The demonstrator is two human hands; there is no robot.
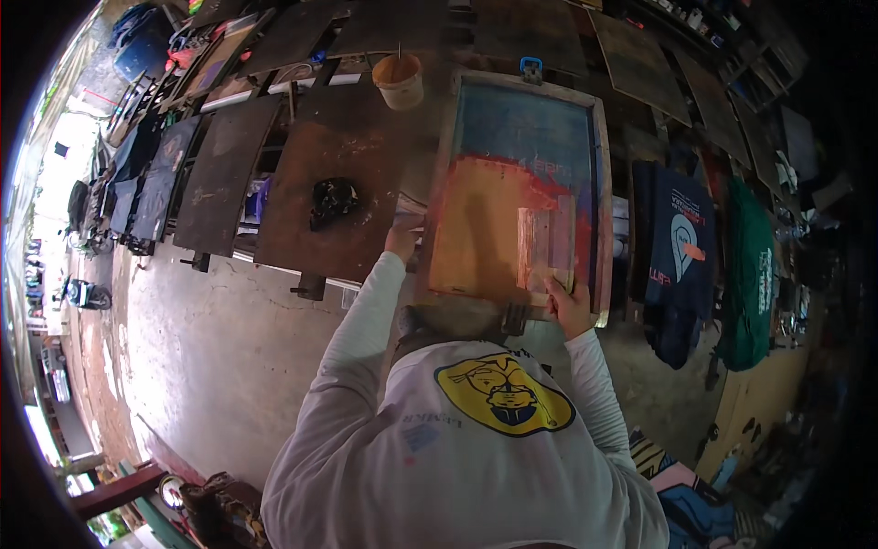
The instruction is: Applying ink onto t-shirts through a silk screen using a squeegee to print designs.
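A wooden screen-printing frame (601, 192) lies in front of me, its blue mesh smeared with orange and red ink. My left hand (401, 240) grips the frame's left edge near the bottom corner. My right hand (569, 306) holds a wooden squeegee (546, 245) that rests upright on the mesh in the lower right part of the frame. My white long sleeves come up from the lower edge.
A brown board (302, 220) to the left carries a black rag (333, 199). An orange-stained bucket (400, 80) stands beyond it. A dark blue T-shirt (681, 247) and a green one (752, 274) lie on boards to the right. Several more boards stretch left over a concrete floor (210, 357).
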